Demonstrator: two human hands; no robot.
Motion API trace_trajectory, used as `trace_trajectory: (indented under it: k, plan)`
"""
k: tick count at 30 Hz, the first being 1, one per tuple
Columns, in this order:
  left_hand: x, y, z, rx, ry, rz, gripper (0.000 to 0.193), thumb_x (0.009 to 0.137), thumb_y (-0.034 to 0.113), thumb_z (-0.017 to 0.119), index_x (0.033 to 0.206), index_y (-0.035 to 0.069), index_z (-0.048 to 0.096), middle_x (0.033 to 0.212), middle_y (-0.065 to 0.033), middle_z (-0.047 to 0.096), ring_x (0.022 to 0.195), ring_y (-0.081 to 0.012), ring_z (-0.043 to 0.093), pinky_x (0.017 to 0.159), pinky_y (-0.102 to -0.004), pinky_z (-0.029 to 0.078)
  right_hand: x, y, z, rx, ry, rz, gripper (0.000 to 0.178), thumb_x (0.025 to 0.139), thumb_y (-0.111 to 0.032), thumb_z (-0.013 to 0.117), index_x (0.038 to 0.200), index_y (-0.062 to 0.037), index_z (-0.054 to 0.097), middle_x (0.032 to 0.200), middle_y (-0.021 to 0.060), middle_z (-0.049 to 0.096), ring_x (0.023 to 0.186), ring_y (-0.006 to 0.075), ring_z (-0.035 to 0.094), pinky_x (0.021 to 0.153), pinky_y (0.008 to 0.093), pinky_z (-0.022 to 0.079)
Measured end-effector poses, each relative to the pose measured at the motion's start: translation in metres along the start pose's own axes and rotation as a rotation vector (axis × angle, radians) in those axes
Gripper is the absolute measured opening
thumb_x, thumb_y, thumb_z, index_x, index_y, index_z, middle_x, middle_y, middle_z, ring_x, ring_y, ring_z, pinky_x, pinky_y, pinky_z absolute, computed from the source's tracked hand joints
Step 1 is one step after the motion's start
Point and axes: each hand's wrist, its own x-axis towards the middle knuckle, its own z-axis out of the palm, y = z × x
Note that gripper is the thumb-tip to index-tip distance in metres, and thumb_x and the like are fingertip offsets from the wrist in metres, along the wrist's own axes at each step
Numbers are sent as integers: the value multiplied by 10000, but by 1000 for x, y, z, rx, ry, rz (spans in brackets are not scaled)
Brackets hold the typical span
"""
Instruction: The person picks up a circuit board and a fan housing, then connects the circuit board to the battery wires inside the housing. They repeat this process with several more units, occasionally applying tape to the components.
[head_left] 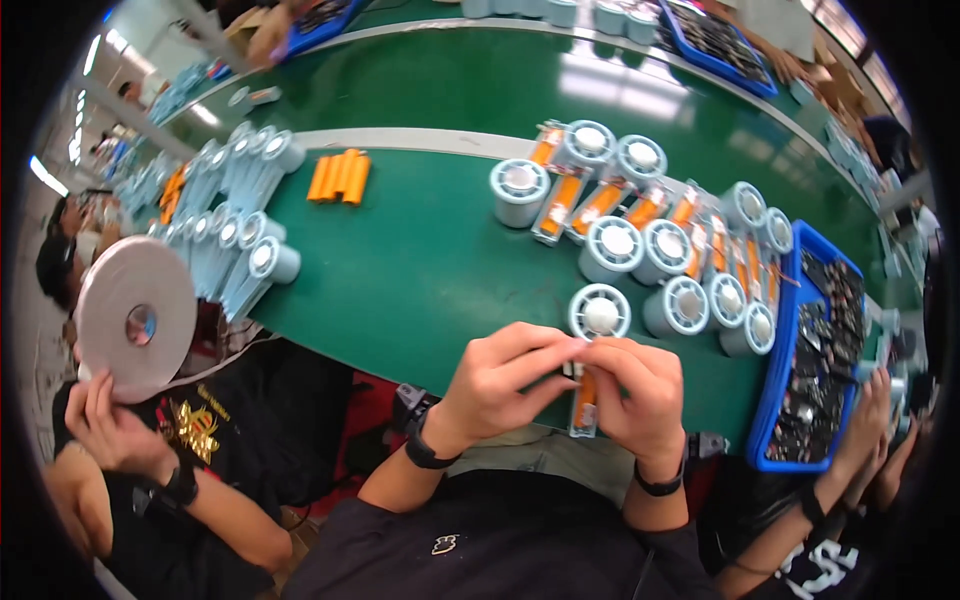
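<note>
In front of me, at the table's near edge, is a light-blue housing with a round vented head (600,311) and an open handle (584,432). An orange battery (587,402) lies inside that handle. My left hand (505,385) and my right hand (635,390) meet above it, just below the round head. Both are closed, thumbs and forefingers pinched together tip to tip. Whatever they pinch is too small or covered to make out. My fingers hide the middle of the housing.
Several similar housings (612,247) with orange batteries stand at the right, beside a blue tray (775,420) of small dark parts. Orange batteries (340,177) lie at the left near more housings (262,262). A person's hand (110,430) holds a white reel (170,290). Another person's hand (868,410) is beyond the tray.
</note>
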Motion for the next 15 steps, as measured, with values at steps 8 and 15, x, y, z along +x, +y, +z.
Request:
trace_trajectory:
  k: [8, 15]
  plan:
    - [-6, 1, 16, 72, 219, 99, 355, 727, 72, 836, 1064, 29, 731, 1030, -73, 723, 859, -243, 717, 666, -335, 593, -18, 0, 9, 1, 64, 41, 162, 895, 71, 634, 1027, 41, 723, 856, 125, 739, 675, 188, 677, 601, 280, 509]
    - [-14, 0, 26, 209, 402, 156, 291, 763, 120, 815, 1030, 42, 733, 998, -50, 713, 816, -221, 704, 638, -322, 586, -38, -1, 25, 79, 153, 250, 149, 994, 8, 608, 1080, 75, 711, 755, 33, 683, 602, 46, 551, 531, 206, 404]
